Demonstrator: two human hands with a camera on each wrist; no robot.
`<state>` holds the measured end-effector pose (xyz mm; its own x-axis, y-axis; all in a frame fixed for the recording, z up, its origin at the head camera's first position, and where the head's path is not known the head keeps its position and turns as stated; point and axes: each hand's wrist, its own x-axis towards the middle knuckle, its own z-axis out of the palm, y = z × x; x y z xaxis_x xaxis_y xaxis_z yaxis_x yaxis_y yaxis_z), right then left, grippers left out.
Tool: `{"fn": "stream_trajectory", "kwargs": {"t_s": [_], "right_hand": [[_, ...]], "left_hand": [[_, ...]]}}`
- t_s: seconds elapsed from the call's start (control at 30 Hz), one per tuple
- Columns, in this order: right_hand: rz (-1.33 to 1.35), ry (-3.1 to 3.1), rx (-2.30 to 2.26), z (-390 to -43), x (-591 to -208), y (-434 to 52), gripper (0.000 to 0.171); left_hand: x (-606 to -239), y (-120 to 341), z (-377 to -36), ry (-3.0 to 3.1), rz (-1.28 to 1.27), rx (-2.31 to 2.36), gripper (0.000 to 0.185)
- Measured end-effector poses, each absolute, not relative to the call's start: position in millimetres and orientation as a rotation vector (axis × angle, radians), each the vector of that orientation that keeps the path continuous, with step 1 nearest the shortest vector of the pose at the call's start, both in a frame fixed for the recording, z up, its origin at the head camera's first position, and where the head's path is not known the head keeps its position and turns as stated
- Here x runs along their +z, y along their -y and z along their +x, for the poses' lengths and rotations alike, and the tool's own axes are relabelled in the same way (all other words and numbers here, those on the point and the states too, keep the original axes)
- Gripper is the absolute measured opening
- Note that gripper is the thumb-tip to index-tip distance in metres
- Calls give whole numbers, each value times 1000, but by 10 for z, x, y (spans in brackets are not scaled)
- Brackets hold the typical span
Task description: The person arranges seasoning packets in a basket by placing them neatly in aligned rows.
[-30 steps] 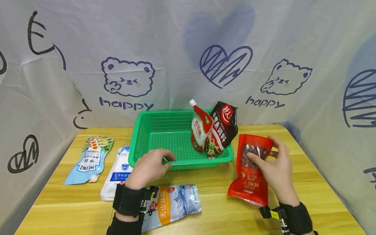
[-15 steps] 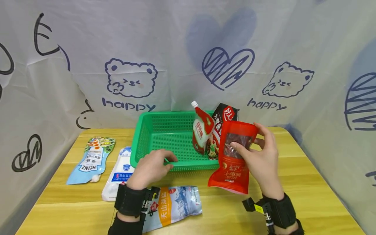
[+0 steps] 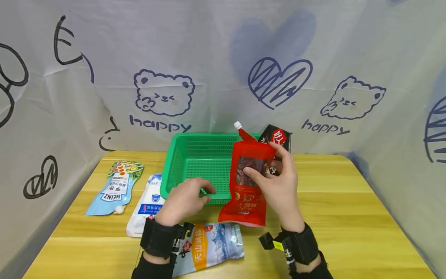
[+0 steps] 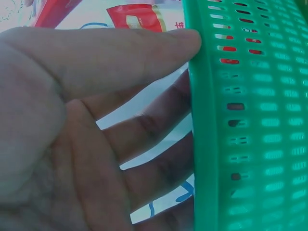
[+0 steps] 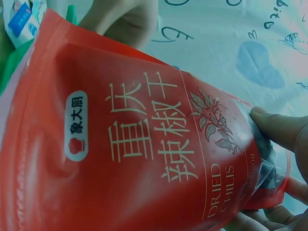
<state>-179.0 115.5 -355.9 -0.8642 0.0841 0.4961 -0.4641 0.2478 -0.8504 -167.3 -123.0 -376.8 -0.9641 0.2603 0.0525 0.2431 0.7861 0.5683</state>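
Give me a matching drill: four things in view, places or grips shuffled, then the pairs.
1. Dried Chilis bag
2. Heinz pouch
3. green basket
4. Tianshan lake salt bag

A. on the table, farthest left
B. on the table, nearest the person
C. held by the right hand
D. gripped at the rim by the left hand

Pairs: 1C, 2A, 3D, 4B

We find room over the left half of the green perforated plastic basket (image 3: 209,143), beyond our left hand (image 3: 187,199). In our right hand (image 3: 281,188), a glossy red plastic pouch (image 3: 244,203) bars the right half, with a white-capped red pouch (image 3: 246,135) and a black-and-red packet (image 3: 273,135) behind. The yellow wood-grain bench (image 3: 341,217) gives passage farther right.
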Motion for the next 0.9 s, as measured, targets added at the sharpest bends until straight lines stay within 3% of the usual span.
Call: {"fn": "stream_trajectory", "kwargs": {"t_s": [0.33, 0.67, 0.9], "right_hand": [[403, 2035, 1736, -1818, -3641, -997, 79], [454, 2030, 1711, -1815, -3617, -981, 82], [486, 2051, 1673, -1787, -3626, -950, 83]], "left_hand": [[-3769, 1266, -1707, -2877, 453, 1075, 17], [-3633, 1317, -1676, -2616, 617, 1606, 48], [-3611, 1226, -1664, -2509, 610, 1722, 58]]}}
